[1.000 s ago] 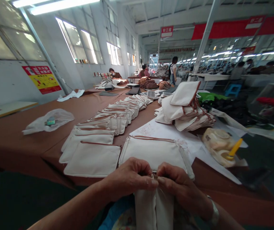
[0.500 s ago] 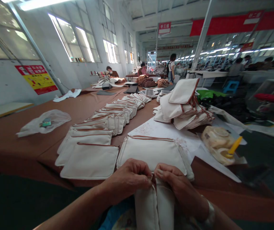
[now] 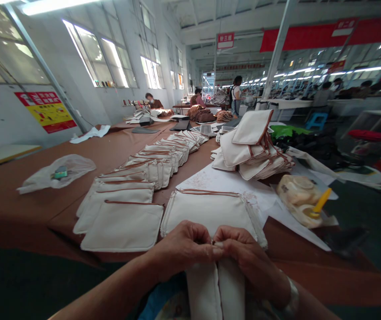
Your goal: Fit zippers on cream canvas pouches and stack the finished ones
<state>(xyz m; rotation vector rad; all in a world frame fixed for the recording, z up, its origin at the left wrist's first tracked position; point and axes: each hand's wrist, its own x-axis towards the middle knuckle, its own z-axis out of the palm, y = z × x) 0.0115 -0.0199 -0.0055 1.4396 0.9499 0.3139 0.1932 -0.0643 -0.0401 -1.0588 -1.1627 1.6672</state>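
Both my hands meet at the front edge of the table. My left hand point(image 3: 188, 244) pinches the top end of a white fabric piece point(image 3: 205, 291) that hangs down toward my lap. Thumb against finger, my right hand point(image 3: 244, 249) grips the same piece from the other side. A seam with a brown edge runs down its middle. Just beyond my hands lies a stack of white pouches point(image 3: 207, 209) with brown trim. To its left a long overlapping row of similar pouches point(image 3: 124, 226) stretches away across the table.
On the brown table point(image 3: 67, 191) lie a clear plastic bag point(image 3: 77, 166), a heaped pile of pouches point(image 3: 244, 144), white paper point(image 3: 217, 178), and a wrapped container point(image 3: 297, 191) beside a yellow-tipped one point(image 3: 320, 202). People point(image 3: 236, 95) are farther back.
My thumbs have come closer together over the top of the white piece, covering the small gap there. The view has shifted slightly.
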